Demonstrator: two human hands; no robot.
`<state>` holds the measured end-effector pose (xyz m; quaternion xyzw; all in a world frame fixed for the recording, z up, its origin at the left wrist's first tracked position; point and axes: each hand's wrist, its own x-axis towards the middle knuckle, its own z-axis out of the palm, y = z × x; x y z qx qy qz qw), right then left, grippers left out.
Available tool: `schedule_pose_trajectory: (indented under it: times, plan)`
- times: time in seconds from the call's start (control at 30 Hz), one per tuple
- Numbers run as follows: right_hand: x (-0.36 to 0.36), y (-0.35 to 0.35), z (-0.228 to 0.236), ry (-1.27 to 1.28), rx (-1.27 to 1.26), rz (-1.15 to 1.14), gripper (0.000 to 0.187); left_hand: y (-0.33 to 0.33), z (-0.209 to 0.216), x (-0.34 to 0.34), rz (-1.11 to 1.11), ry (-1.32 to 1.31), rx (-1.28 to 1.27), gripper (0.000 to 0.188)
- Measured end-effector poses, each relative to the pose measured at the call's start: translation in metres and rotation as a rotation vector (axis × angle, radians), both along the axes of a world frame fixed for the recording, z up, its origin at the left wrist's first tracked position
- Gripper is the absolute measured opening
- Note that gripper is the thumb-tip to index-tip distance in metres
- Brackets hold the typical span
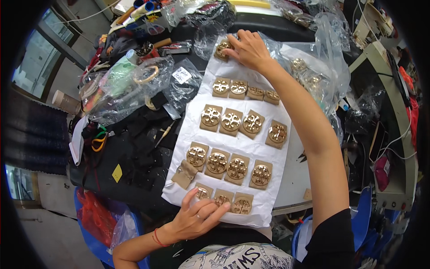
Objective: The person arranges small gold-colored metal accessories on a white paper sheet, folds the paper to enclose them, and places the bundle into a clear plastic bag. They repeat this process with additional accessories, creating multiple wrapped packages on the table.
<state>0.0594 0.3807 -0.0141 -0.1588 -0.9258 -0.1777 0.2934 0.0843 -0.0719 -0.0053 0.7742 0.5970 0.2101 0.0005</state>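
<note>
A sheet of white paper (188,134) lies before me, with gold round openwork emblems (230,119) on brown square backings set out on it in rows. At the far left corner of the sheet, my right hand (251,49) has its thumb and forefinger closed about one gold emblem (222,48). My left hand (197,219) rests at the near edge with fingers spread, touching the nearest row, where its fingertips partly cover some emblems. Left of that row, a brown backing piece (184,175) lies tilted, its emblem not showing.
Clear plastic bags (134,85) and mixed items crowd the table's left side. Another clear bag (313,67) with gold emblems lies right of the paper. Orange-handled scissors (99,141), a thin pointed tool (165,133) and a yellow scrap (117,173) are on the dark surface.
</note>
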Motion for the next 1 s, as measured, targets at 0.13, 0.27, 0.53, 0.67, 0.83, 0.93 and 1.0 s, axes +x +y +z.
schedule_pose_trajectory:
  times: [0.13,0.27,0.53,0.67,0.83,0.93,1.0]
  plan:
    - [0.02,-0.023,0.003,0.097,-0.001,0.023,0.04,-0.011,-0.002,0.005,-0.041,0.107,0.169,0.025]
    - [0.047,-0.099,0.017,0.301,-0.23,0.313,0.023,-0.026,-0.002,0.007,-0.005,0.096,0.19,0.018]
    - [0.176,-0.279,0.017,-0.077,-0.653,0.728,0.033,-0.031,0.0,0.013,0.025,0.058,0.246,0.014]
    - [0.154,-0.285,0.027,-0.086,-0.621,0.709,0.038,-0.031,0.002,0.012,0.019,0.074,0.252,0.013]
    - [0.114,-0.317,-0.01,-0.108,-0.732,0.733,0.045,-0.027,0.006,0.008,0.108,0.084,0.24,0.011]
    - [0.117,-0.32,-0.013,-0.195,-0.874,0.823,0.045,-0.034,-0.001,0.011,0.063,0.136,0.283,0.011]
    - [0.122,-0.314,-0.002,-0.233,-0.844,0.839,0.044,-0.033,0.0,0.01,0.034,0.135,0.262,0.012]
